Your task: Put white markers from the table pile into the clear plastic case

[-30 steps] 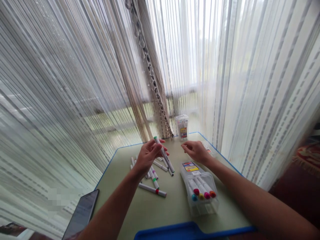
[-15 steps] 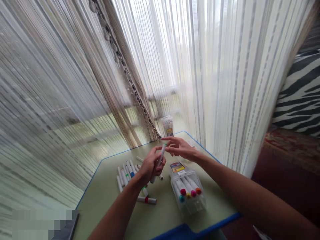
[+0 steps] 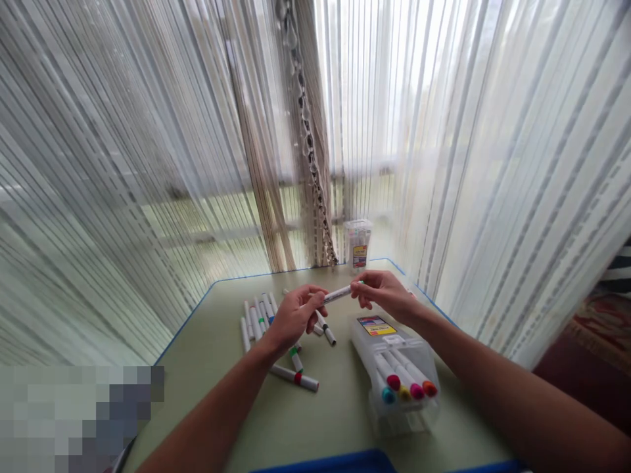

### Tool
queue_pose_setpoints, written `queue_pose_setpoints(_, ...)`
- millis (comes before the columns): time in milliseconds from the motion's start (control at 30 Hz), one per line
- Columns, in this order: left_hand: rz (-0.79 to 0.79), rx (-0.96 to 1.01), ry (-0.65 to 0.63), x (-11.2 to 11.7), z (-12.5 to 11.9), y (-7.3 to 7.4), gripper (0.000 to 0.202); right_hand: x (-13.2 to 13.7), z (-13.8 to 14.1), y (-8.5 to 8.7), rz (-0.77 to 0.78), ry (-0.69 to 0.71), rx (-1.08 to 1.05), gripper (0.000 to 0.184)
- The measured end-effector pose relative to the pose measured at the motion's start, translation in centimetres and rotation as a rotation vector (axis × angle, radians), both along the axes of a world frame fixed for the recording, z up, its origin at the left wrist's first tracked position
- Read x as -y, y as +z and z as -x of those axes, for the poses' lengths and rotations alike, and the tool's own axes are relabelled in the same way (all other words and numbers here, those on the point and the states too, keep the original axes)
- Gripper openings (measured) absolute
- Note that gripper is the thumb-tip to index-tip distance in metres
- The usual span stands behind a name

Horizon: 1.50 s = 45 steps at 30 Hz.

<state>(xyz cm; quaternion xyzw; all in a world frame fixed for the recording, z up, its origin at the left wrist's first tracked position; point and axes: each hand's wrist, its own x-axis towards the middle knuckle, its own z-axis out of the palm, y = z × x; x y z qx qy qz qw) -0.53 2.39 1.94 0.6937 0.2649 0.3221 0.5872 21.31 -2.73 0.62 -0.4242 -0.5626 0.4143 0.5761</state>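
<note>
Fingers of the left hand are gripping a marker above the bench, the right hand is pinching its green end (a slack grip could be letting it drop among the loose markers), and a clear case is lying near the right hand
</note>
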Motion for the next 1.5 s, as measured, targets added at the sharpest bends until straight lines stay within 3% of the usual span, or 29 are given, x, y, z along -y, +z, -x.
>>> queue_pose_setpoints(167, -0.029, 0.052, 0.075, -0.8, 0.2, -1.2, 0.036, 0.1, 0.1, -0.3, 0.03, -0.031, -0.07, 0.03)
queue_pose_setpoints(367, 0.036, 0.136, 0.041, 0.2, 0.1, -0.7, 0.038, 0.1, 0.1, 0.2, 0.049, -0.067, -0.187, 0.027)
queue_pose_setpoints(467, 0.051, 0.206, 0.082, 0.8, -0.2, -0.7, 0.038, 0.3, 0.2, 0.4, 0.069, -0.061, -0.224, 0.025)
queue_pose_setpoints(767, 0.05, 0.29, 0.121, 0.1, -0.3, -1.8, 0.034, 0.7, 0.7, 0.2, 0.062, 0.007, -0.117, 0.025)
queue_pose_setpoints(933, 0.018, 0.245, 0.132, 0.6, -0.3, -1.4, 0.028, 0.6, 0.7, 0.2, 0.07, -0.003, -0.16, 0.02)
queue_pose_setpoints(1167, 0.122, 0.312, 0.116, 0.9, -0.2, -1.1, 0.018, 0.9, 0.7, 0.6, 0.098, 0.009, -0.194, 0.021)
queue_pose_setpoints(1500, -0.003, 0.262, 0.132, 0.5, -0.2, -1.3, 0.025, 0.9, 0.8, 0.5, 0.066, 0.023, -0.138, 0.02)
